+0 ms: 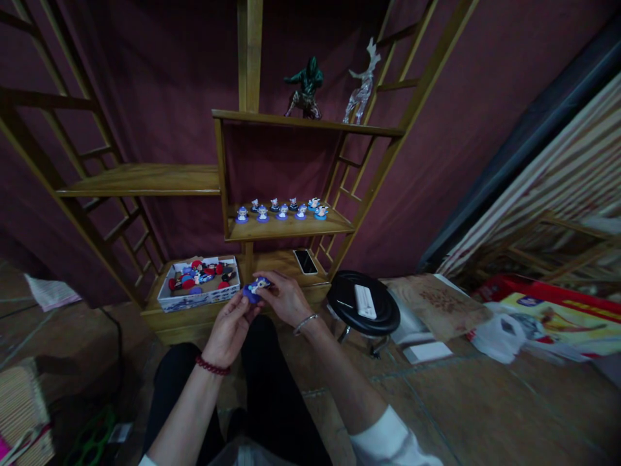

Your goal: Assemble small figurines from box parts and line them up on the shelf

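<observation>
Between both hands, above my knees, is a small purple-and-white figurine [254, 290] on a purple base. The fingers of my left hand [233, 327] close round its base from the left. From the right, my right hand [286, 299] pinches its upper part. Just left of the hands, an open cardboard box [198, 298] holds a jumble of red, purple, blue and black figurines [204, 274]. On the shelf ahead [291, 228], similar small figurines [282, 212] stand upright in two rows, several with purple bases and some with blue ones at the right end.
A dark figure [306, 87] and a clear deer statue [359, 87] stand on the upper shelf. A phone [305, 261] lies on the lowest shelf. On the right is a black round stool [339, 299] bearing a white object [365, 301]; beyond it lie a plastic bag [499, 335] and a colourful box [557, 317].
</observation>
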The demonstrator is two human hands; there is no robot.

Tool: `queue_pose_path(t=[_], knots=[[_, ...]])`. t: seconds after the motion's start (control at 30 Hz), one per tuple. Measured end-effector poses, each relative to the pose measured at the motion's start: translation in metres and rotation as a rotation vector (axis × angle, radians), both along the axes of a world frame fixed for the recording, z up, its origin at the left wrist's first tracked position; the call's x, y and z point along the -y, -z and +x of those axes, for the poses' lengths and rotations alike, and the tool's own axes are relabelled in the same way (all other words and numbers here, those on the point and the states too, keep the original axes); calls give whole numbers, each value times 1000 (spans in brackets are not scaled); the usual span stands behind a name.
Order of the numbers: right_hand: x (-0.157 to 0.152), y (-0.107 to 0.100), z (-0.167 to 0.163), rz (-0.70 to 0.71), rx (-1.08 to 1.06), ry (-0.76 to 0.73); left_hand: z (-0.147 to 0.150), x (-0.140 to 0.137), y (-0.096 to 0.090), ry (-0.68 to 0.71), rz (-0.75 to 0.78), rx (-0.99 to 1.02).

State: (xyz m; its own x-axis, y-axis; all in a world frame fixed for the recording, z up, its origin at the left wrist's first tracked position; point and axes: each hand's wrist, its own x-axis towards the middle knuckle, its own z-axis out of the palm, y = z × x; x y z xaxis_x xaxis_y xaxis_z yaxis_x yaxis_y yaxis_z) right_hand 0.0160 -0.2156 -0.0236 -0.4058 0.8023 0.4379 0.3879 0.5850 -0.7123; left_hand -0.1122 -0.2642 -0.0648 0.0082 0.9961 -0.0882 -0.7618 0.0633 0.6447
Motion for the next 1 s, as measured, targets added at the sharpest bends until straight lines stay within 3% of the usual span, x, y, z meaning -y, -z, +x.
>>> queue_pose_path(t=[0.67,1.0], knots=[[12,-9,1,88,166,-121,-2,11,5,-20,-23,-67],[30,-25,7,182,197,-188,1,28,-8,19,-23,-89]])
